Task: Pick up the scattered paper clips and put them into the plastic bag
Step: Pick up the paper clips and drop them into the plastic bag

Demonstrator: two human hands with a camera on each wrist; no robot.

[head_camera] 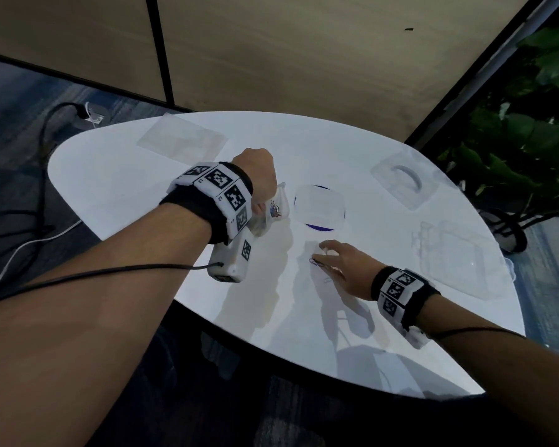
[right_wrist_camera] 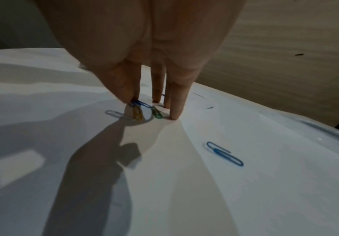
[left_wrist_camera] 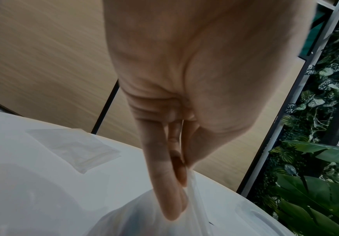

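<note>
My left hand (head_camera: 260, 185) is raised above the white table (head_camera: 126, 188) and pinches the top edge of a clear plastic bag (head_camera: 273, 212). Coloured paper clips show inside the bag. In the left wrist view thumb and fingers (left_wrist_camera: 164, 183) close on the bag's (left_wrist_camera: 144, 220) rim. My right hand (head_camera: 331, 259) is down on the table, its fingertips on a small cluster of clips. Thumb and forefinger (right_wrist_camera: 133, 99) pinch a blue paper clip (right_wrist_camera: 144, 104). A yellow clip (right_wrist_camera: 137, 114), a green clip (right_wrist_camera: 157, 114) and a pale clip (right_wrist_camera: 114, 113) lie by it. Another blue clip (right_wrist_camera: 224, 154) lies apart, nearer the wrist.
A flat empty clear bag (head_camera: 181, 140) lies at the table's back left. A clear square lid over a dark blue disc (head_camera: 320, 204) sits beside the held bag. A clear handled lid (head_camera: 400, 182) and clear box (head_camera: 455, 256) are on the right. Plants (head_camera: 530, 124) stand beyond; cables (head_camera: 29, 221) lie on the floor.
</note>
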